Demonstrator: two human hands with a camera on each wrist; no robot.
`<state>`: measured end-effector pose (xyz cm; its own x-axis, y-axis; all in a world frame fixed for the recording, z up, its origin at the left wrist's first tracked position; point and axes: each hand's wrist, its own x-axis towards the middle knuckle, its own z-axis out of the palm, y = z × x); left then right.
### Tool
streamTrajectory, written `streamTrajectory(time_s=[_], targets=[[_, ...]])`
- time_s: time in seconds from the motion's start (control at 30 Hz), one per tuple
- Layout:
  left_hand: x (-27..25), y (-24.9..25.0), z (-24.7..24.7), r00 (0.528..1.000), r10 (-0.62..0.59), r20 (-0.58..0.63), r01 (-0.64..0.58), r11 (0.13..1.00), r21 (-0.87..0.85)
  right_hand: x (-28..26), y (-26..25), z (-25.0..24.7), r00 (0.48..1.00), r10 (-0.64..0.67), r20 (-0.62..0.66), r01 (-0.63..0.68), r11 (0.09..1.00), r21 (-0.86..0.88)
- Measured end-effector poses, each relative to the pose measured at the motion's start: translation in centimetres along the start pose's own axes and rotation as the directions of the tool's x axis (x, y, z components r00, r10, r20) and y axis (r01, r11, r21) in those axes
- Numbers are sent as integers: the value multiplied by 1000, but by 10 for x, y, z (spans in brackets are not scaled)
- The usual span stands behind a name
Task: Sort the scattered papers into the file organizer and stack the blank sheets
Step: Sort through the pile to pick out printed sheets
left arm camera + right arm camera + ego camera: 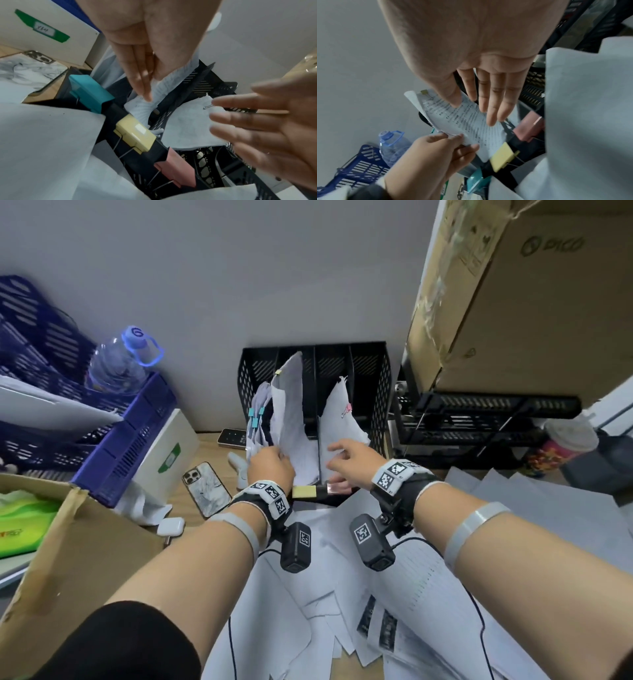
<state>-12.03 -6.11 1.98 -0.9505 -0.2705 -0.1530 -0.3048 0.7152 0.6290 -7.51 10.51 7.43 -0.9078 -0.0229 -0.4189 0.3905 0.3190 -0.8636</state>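
Note:
A black mesh file organizer (380, 392) stands against the wall. Its second slot holds a printed sheaf (291, 412) with a yellow clip at its top corner. My left hand (277, 455) pinches that sheaf's lower edge, thumb and fingers (453, 142) curled round the paper (471, 125). My right hand (337, 453) hovers open beside it, its straight fingers (489, 108) over the print. A pink-clipped sheaf (339, 419) leans in the third slot and teal-clipped sheets (257, 419) in the first. Scattered papers (376, 594) cover the desk under my forearms.
Teal (89, 92), yellow (135, 134) and pink (176, 173) binder clips sit on the organizer's front rim. To the left are a blue crate (68, 392), a water bottle (120, 364), a white box (168, 453), a phone (207, 489) and a cardboard box (68, 542). A big carton (513, 302) stands at the right.

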Motion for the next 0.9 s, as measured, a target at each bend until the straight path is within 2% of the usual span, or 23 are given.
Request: streamTrajectory(time_s=[0.17, 0.23, 0.3, 0.4, 0.47, 0.5, 0.57, 0.6, 0.63, 0.67, 0.73, 0.77, 0.8, 0.87, 0.9], targets=[[-25, 5, -21, 987, 146, -71, -151, 985, -80, 16, -29, 17, 995, -87, -45, 86, 996, -41], [-26, 4, -21, 992, 122, -31, -124, 990, -63, 19, -30, 22, 997, -75, -29, 74, 997, -37], [-20, 1, -14, 995, 72, 68, -73, 997, 19, 21, -23, 24, 999, -50, -19, 49, 998, -49], [-16, -2, -3, 972, 24, 235, -42, 997, 69, 18, 0, 20, 999, 42, -16, -43, 997, -56], [-18, -1, 3, 971, 66, 231, -94, 989, 115, 14, 21, 12, 994, 109, -7, -109, 993, -37], [-22, 3, 5, 978, 94, 185, -119, 984, 131, 10, 33, 7, 991, 131, -10, -131, 990, -44], [-34, 10, 12, 979, 92, 184, -113, 988, 105, 0, 58, -7, 982, 186, -30, -187, 981, -53], [-42, 15, 21, 963, 87, 254, -110, 991, 75, -6, 71, -15, 975, 219, -49, -221, 974, -50], [-51, 21, 32, 926, 76, 370, -92, 995, 26, -15, 85, -24, 965, 253, -70, -257, 964, -64], [-62, 26, 44, 865, 72, 496, -67, 997, -28, -24, 100, -34, 953, 286, -98, -293, 953, -75], [-87, 35, 73, 709, 79, 701, -49, 997, -62, -42, 132, -54, 924, 349, -156, -369, 922, -117], [-99, 37, 88, 642, 85, 762, -76, 996, -46, -52, 147, -65, 907, 383, -178, -413, 892, -183], [-110, 40, 104, 596, 90, 798, -129, 991, -15, -62, 164, -78, 891, 410, -196, -451, 852, -265], [-128, 44, 133, 569, 76, 819, -282, 954, 108, -84, 194, -100, 824, 508, -251, -567, 745, -351], [-136, 46, 144, 588, 66, 806, -334, 927, 167, -95, 208, -111, 772, 566, -289, -636, 695, -336]])
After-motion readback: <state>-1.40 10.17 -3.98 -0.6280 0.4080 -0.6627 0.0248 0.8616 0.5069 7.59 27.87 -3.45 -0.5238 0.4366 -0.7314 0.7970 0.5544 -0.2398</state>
